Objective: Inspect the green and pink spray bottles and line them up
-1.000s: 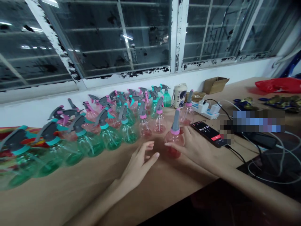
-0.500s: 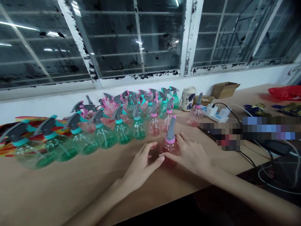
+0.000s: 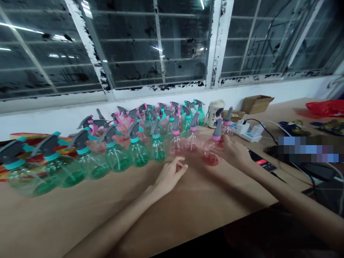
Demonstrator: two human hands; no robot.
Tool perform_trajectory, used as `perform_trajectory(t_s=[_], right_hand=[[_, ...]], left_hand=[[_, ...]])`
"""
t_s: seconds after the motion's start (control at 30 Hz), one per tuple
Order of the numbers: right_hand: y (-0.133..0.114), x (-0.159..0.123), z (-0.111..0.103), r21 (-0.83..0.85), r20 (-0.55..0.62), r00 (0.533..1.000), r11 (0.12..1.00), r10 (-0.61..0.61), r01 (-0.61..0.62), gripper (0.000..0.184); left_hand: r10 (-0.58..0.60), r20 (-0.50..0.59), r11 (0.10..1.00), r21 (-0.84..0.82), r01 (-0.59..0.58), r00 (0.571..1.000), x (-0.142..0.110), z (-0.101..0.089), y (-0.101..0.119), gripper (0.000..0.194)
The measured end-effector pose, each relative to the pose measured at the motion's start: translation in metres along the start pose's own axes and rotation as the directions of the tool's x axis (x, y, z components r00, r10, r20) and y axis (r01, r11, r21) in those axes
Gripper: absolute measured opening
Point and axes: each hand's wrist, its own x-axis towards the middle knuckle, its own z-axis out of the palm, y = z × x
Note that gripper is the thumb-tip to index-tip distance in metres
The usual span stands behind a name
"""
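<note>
My right hand (image 3: 235, 153) is wrapped round the side of a pink spray bottle (image 3: 212, 150) with a grey trigger head. The bottle stands upright on the brown table (image 3: 188, 215), at the right end of the front row of bottles. My left hand (image 3: 170, 175) rests on the table just left of it, fingers loosely apart, holding nothing. Several green spray bottles (image 3: 116, 154) and pink ones (image 3: 176, 140) stand in rows toward the window.
A phone (image 3: 262, 163) lies right of my right hand. Behind it sit a white power strip (image 3: 248, 130) with cables, a printed cup (image 3: 215, 113) and a cardboard box (image 3: 256, 103). A red bag (image 3: 326, 106) lies far right. A striped cloth (image 3: 16, 138) is at left.
My right hand has carried the pink bottle away from me and to the right, setting it at the end of the front row. My left hand has come off the bottle.
</note>
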Motion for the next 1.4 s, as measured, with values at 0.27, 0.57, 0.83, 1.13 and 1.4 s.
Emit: perform_trajectory(t_s=[0.27,0.57,0.83,1.13,1.4], right_hand=[[0.001,0.034,0.008,-0.034,-0.054,0.997,0.998,0.058,-0.06,0.058],[-0.038,0.005,0.004,0.177,-0.149,0.987,0.981,-0.056,0.082,0.045],[-0.065,0.051,0.035,0.199,-0.059,0.998,0.98,-0.018,0.03,0.066],[-0.047,0.049,0.032,0.186,0.0,0.996,0.979,-0.09,0.088,0.058],[-0.047,-0.001,0.005,0.167,0.012,0.986,0.972,-0.168,0.164,0.055]], left_hand=[[0.041,0.037,0.999,0.022,-0.041,0.998,-0.009,0.013,0.005,0.024],[-0.001,0.024,0.999,-0.036,0.001,1.0,-0.029,-0.003,0.004,0.025],[-0.035,0.04,0.996,-0.085,0.038,0.999,-0.049,-0.004,0.003,0.022],[-0.072,0.052,0.994,-0.078,0.076,0.996,-0.063,-0.009,0.004,0.022],[-0.102,-0.014,0.989,-0.11,0.1,0.995,-0.056,-0.02,0.008,0.021]])
